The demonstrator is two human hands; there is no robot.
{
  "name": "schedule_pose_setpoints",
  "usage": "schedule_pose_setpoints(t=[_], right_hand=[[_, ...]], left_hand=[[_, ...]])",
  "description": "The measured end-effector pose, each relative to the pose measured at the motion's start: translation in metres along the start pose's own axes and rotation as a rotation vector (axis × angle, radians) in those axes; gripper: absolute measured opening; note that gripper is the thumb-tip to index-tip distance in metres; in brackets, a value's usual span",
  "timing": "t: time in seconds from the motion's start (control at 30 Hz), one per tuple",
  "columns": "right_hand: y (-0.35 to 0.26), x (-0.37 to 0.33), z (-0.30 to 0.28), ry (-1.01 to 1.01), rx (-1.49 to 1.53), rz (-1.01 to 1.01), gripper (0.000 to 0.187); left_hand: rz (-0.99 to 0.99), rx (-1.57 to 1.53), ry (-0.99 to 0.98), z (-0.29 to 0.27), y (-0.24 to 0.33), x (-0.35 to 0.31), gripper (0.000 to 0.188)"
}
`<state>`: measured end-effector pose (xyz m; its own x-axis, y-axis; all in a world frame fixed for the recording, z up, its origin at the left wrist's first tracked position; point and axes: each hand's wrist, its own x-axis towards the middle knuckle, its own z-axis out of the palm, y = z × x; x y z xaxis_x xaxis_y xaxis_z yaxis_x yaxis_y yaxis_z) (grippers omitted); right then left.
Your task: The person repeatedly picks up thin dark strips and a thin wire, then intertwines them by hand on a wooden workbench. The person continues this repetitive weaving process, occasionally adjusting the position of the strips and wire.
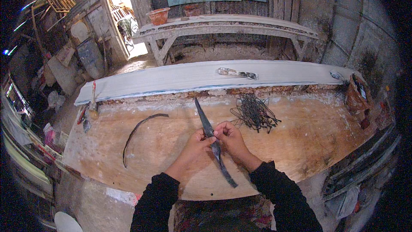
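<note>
Left hand and right hand pinch 1 strip mid-length, fingers side by side; its long axis slants far-left to near-right.

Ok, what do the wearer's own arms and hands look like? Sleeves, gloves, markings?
Left sleeve and right sleeve: long, loose-looking, plain black, ending around the wrists, no print visible. Left hand and right hand: bare, five-fingered human hands, no gloves. No watch, ring or cable shows on either.
</note>
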<state>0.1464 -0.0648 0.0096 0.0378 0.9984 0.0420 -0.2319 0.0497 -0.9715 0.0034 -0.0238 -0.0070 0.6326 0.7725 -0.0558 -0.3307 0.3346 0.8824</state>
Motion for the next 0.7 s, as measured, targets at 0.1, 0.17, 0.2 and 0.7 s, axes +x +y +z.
schedule_pose_setpoints(t=[0.1,0.17,0.2,0.7], right_hand=[[0.006,0.003,-0.004,0.003,0.073,0.004,0.011],[0.005,0.002,-0.003,-0.002,0.031,-0.008,0.011],[0.004,0.001,-0.001,-0.008,0.011,-0.014,0.011],[0.013,0.001,0.004,0.033,-0.146,-0.205,0.015]], left_hand=[[-0.027,0.090,0.079,0.008,0.014,-0.005,0.012],[-0.001,0.105,0.078,0.007,0.015,-0.006,0.011],[0.014,0.113,0.081,0.006,0.015,-0.006,0.010],[0.218,0.522,0.240,0.003,0.013,-0.005,0.011]])
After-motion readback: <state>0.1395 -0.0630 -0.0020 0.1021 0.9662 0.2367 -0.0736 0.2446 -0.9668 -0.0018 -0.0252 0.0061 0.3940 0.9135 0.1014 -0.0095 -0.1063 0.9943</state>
